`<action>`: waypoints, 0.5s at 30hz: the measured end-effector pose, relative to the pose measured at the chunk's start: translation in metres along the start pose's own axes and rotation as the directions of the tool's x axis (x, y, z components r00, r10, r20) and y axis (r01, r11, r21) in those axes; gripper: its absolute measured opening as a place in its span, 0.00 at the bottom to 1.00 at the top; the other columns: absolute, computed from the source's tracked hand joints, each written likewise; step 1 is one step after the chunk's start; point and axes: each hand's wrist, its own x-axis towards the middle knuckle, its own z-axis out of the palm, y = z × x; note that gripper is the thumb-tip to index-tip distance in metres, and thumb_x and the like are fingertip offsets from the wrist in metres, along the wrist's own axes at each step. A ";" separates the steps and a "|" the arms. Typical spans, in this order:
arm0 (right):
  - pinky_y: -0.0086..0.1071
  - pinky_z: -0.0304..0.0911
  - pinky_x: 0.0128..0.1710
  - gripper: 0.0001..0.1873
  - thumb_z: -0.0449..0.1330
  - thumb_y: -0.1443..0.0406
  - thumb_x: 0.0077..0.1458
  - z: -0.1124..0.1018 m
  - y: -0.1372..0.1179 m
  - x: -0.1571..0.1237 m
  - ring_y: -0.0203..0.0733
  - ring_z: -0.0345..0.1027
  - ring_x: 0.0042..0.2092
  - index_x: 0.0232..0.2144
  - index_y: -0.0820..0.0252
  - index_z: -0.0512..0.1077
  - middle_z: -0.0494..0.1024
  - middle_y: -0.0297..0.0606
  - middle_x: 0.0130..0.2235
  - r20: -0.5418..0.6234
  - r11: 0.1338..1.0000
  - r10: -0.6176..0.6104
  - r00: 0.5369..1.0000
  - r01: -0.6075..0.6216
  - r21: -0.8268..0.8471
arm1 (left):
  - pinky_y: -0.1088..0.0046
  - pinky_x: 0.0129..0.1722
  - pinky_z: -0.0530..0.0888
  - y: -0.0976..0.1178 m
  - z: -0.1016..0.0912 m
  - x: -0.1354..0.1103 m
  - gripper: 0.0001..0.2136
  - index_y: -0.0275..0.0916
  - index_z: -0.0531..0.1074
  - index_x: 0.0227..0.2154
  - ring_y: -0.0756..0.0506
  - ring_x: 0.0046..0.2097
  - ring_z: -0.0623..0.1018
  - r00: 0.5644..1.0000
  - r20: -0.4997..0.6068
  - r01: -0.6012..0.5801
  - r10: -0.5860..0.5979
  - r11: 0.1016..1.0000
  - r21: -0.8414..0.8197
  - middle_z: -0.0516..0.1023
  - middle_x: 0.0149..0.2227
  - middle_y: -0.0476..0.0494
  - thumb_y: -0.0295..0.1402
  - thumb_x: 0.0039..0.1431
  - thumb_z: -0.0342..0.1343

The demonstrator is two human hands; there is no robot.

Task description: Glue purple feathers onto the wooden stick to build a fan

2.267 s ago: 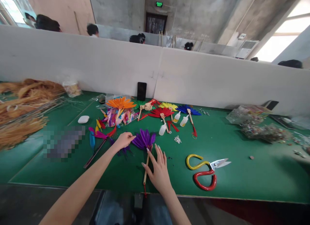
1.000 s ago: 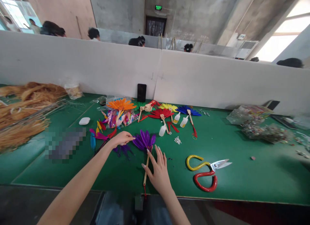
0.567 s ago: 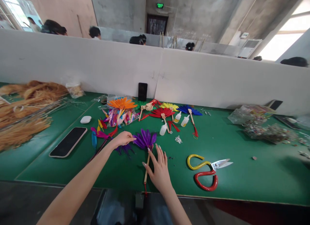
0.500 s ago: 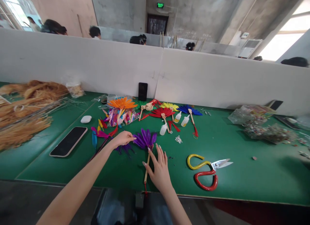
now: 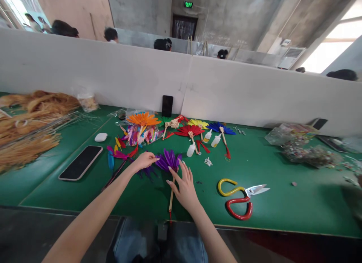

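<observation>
A purple feather fan (image 5: pixel 169 160) with a light wooden handle and a red cord at its end lies on the green table in front of me. My left hand (image 5: pixel 145 160) is closed in a pinch at the tip of the fan's leftmost purple feather. Over the base of the feathers and the upper handle rests my right hand (image 5: pixel 184 183), its fingers spread and touching the fan. Loose purple feathers (image 5: pixel 147 172) lie just below my left hand. Left of these are red, yellow, pink and blue feathers (image 5: pixel 111 161).
Scissors (image 5: pixel 244 199) lie open on the right, near small white beads (image 5: pixel 208 162). Several finished-looking fans, such as a red fan (image 5: pixel 190 131), and glue bottles (image 5: pixel 190 149) stand behind. On the left are a phone (image 5: pixel 81 163) and tan fibre bundles (image 5: pixel 36 138). A white partition (image 5: pixel 240 93) borders the back.
My right hand has shifted slightly up and left, with its fingers now further over the base of the feathers. My left hand keeps its pinch at the left feather. The view moves slightly.
</observation>
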 end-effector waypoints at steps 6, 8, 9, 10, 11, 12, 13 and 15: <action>0.52 0.44 0.57 0.23 0.50 0.57 0.59 0.008 0.007 0.007 0.51 0.38 0.64 0.56 0.49 0.60 0.47 0.41 0.64 0.032 0.997 -0.067 0.997 0.068 -0.045 | 0.76 0.20 0.57 -0.002 0.002 0.000 0.24 0.36 0.67 0.21 0.51 0.19 0.62 1.000 -0.020 -0.007 0.008 0.999 0.046 0.63 0.15 0.52 0.56 0.43 0.51; 0.52 0.43 0.58 0.23 0.50 0.57 0.59 0.009 0.007 0.006 0.51 0.38 0.64 0.56 0.49 0.59 0.47 0.41 0.64 0.042 0.996 -0.066 0.997 0.068 -0.054 | 0.76 0.20 0.57 -0.003 0.003 0.001 0.24 0.36 0.68 0.22 0.51 0.19 0.63 1.000 -0.019 -0.009 0.010 0.999 0.047 0.63 0.15 0.52 0.57 0.42 0.51; 0.53 0.43 0.58 0.23 0.49 0.57 0.59 0.010 0.007 0.006 0.51 0.38 0.64 0.57 0.49 0.59 0.47 0.41 0.64 0.046 0.996 -0.063 0.997 0.065 -0.056 | 0.76 0.20 0.58 -0.004 0.003 0.001 0.25 0.36 0.68 0.22 0.51 0.19 0.63 1.000 -0.019 -0.011 0.012 0.999 0.046 0.63 0.15 0.52 0.57 0.42 0.50; 0.52 0.42 0.58 0.23 0.49 0.56 0.59 0.010 0.007 0.005 0.50 0.37 0.64 0.57 0.49 0.58 0.47 0.40 0.64 0.050 0.997 -0.057 0.997 0.060 -0.055 | 0.76 0.20 0.58 -0.005 0.003 0.001 0.25 0.36 0.68 0.22 0.51 0.19 0.63 1.000 -0.019 -0.014 0.014 0.999 0.046 0.63 0.15 0.51 0.58 0.42 0.50; 0.52 0.42 0.58 0.24 0.48 0.56 0.59 0.010 0.007 0.005 0.50 0.37 0.64 0.57 0.49 0.58 0.47 0.40 0.64 0.054 0.997 -0.052 0.997 0.055 -0.054 | 0.76 0.20 0.58 -0.005 0.003 0.002 0.25 0.36 0.68 0.22 0.51 0.19 0.63 1.000 -0.020 -0.015 0.016 0.999 0.046 0.64 0.15 0.51 0.58 0.42 0.50; 0.52 0.42 0.58 0.24 0.48 0.56 0.59 0.009 0.006 0.005 0.50 0.37 0.64 0.57 0.49 0.57 0.47 0.40 0.64 0.057 0.997 -0.047 0.997 0.050 -0.053 | 0.76 0.20 0.58 -0.006 0.004 0.002 0.25 0.36 0.68 0.22 0.51 0.19 0.63 1.000 -0.021 -0.017 0.018 0.999 0.047 0.64 0.15 0.51 0.58 0.42 0.50; 0.52 0.41 0.58 0.24 0.48 0.56 0.59 0.009 0.006 0.005 0.50 0.37 0.64 0.57 0.49 0.57 0.47 0.40 0.64 0.060 0.998 -0.043 0.997 0.046 -0.053 | 0.76 0.20 0.58 -0.006 0.004 0.002 0.25 0.36 0.68 0.22 0.51 0.19 0.63 1.000 -0.023 -0.020 0.021 0.999 0.049 0.64 0.15 0.51 0.57 0.42 0.50; 0.52 0.42 0.58 0.24 0.48 0.56 0.59 0.009 0.006 0.005 0.50 0.37 0.64 0.57 0.49 0.57 0.46 0.40 0.64 0.064 0.997 -0.042 0.997 0.046 -0.061 | 0.76 0.20 0.58 -0.007 0.004 0.002 0.25 0.36 0.68 0.22 0.51 0.19 0.62 0.999 -0.028 -0.027 0.029 0.998 0.049 0.64 0.16 0.51 0.57 0.42 0.50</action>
